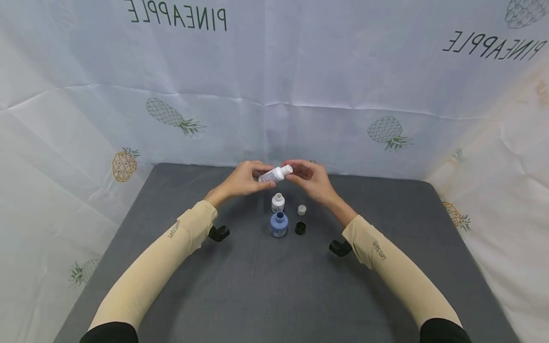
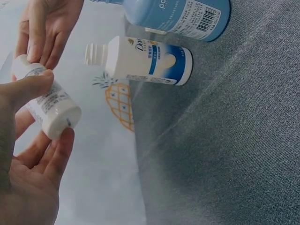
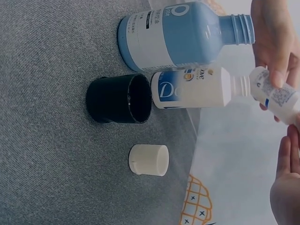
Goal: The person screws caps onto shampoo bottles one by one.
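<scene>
A small white bottle (image 1: 270, 176) is tilted above the table, its white cap (image 1: 286, 169) pointing toward my right hand. My left hand (image 1: 245, 179) grips the bottle's body, thumb across the label and fingers round the base end. At the cap end, my right hand (image 1: 315, 182) has its thumb and fingers about the cap, the thumb tip right on it in the left wrist view. Below the hands stand an uncapped white Dove bottle (image 1: 278, 204) and, nearer to me, an uncapped blue bottle (image 1: 279, 226). Both are upright with bare threaded necks.
A loose white cap (image 1: 302, 210) and a larger black cap (image 1: 300, 228) sit right of the standing bottles. The grey table (image 1: 257, 295) ends behind the hands at a hanging pineapple-print cloth (image 1: 274, 128). Black wrist mounts (image 1: 340, 247) project below both sleeves.
</scene>
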Demonstrator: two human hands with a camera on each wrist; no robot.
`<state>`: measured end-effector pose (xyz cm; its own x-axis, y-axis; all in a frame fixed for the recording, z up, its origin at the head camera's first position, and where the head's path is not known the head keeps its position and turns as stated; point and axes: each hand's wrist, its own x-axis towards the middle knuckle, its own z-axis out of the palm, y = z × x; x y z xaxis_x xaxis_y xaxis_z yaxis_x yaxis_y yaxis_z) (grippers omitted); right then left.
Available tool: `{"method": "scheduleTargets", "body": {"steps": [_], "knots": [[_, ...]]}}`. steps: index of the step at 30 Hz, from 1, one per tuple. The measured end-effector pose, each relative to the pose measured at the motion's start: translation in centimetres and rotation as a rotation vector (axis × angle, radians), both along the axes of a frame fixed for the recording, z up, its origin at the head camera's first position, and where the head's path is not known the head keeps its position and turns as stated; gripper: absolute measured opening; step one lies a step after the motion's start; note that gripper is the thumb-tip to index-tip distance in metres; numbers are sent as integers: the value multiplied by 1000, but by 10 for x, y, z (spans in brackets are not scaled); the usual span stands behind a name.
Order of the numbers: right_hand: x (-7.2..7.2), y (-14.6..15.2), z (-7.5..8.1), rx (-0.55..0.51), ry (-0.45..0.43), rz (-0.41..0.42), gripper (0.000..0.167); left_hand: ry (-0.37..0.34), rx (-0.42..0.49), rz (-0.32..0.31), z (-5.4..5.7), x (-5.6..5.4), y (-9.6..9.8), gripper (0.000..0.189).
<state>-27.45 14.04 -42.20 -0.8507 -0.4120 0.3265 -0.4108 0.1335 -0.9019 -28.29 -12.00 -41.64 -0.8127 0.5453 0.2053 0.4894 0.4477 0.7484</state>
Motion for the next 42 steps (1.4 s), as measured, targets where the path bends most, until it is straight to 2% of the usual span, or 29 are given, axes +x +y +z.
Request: {"method": "scheduleTargets", "body": {"steps": [9, 17, 23, 27, 33, 42], "knots": [[0, 0, -4, 32, -7, -45, 38, 2, -5, -2, -2, 0, 0, 48], [0, -3, -3, 50, -18, -100, 39, 5, -16, -3, 1, -5, 0, 48], [0, -10, -1, 27, -20, -102, 38, -6, -2, 7, 5, -3, -4, 48], [2, -10, -2, 22, -30, -120, 38, -2, -1, 4, 2, -4, -3, 48], [1, -9, -1, 25, -34, -146, 38, 17, 4, 10, 3, -3, -1, 48], [2, -11, -3, 45, -30, -137, 39, 14, 3, 31, -1, -1, -2, 45]]}}
